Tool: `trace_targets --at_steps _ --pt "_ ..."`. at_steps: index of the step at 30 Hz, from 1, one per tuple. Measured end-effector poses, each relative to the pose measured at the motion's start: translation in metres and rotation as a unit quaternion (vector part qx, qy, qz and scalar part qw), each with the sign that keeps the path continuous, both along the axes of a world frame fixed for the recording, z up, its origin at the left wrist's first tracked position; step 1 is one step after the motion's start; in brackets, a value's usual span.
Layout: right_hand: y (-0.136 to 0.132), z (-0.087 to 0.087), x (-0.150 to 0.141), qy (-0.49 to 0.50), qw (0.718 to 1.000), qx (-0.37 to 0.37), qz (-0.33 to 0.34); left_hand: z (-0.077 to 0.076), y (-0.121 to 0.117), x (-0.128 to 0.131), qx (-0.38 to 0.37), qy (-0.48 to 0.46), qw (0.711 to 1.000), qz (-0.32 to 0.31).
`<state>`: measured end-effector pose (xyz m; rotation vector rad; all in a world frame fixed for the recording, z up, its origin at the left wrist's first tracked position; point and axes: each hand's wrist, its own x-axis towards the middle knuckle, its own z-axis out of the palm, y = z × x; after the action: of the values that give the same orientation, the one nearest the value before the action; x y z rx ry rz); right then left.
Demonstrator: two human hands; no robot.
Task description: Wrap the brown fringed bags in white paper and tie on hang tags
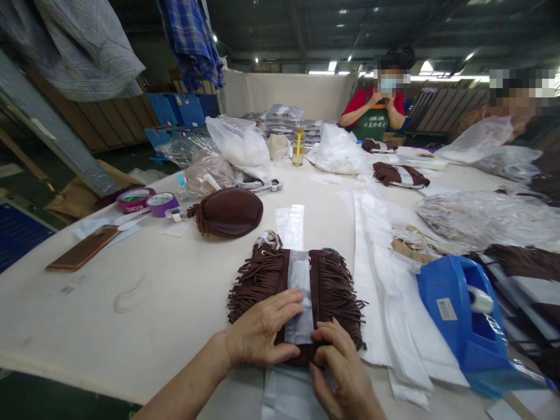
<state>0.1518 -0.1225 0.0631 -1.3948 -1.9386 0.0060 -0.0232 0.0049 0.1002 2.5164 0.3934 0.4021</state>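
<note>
A dark brown fringed bag [335, 286] lies flat on the table in front of me, its fringe spread to both sides. Down its middle runs a whitish plastic strip [299, 268]. My left hand [266, 324] rests flat on the bag and strip, fingers stretched out. At the bag's lower edge, my right hand [339, 364] has its fingers curled in a pinch; what they grip is partly hidden, perhaps the bag's edge or the strip. More pale plastic film [289, 394] shows beneath the bag, toward me.
A blue tape dispenser [446, 315] and white sheets [380, 291] lie to the right. On the left are a phone [83, 248], a purple tape roll [161, 204] and a brown leather pouch [230, 213]. Across the table stand a bottle [298, 149] and a masked person [376, 116].
</note>
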Motion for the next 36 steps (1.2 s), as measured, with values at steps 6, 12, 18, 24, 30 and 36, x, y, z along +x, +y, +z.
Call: trace_targets --at_steps 6,12,18,24,30,36 --pt "-0.023 -0.010 0.016 0.022 0.992 -0.001 -0.121 -0.001 0.000 0.000 0.004 -0.008 1.000 -0.003" --pt "-0.034 -0.002 0.020 0.068 0.960 -0.045 -0.266 0.000 -0.002 0.000 0.048 0.000 0.999 -0.010" --pt "-0.014 0.019 0.011 -0.105 0.986 0.085 -0.096 -0.007 -0.007 0.004 0.161 -0.009 0.987 -0.005" --pt "0.012 0.009 -0.006 -0.135 0.986 0.064 -0.071 -0.017 -0.016 0.007 0.269 -0.059 0.960 0.054" --pt "0.014 0.011 -0.004 -0.101 0.993 0.029 -0.059 -0.017 -0.017 0.007 0.310 -0.104 0.944 0.052" --pt "0.030 0.031 -0.002 -0.054 0.996 -0.029 -0.070 -0.020 -0.016 0.006 0.325 -0.091 0.940 0.045"
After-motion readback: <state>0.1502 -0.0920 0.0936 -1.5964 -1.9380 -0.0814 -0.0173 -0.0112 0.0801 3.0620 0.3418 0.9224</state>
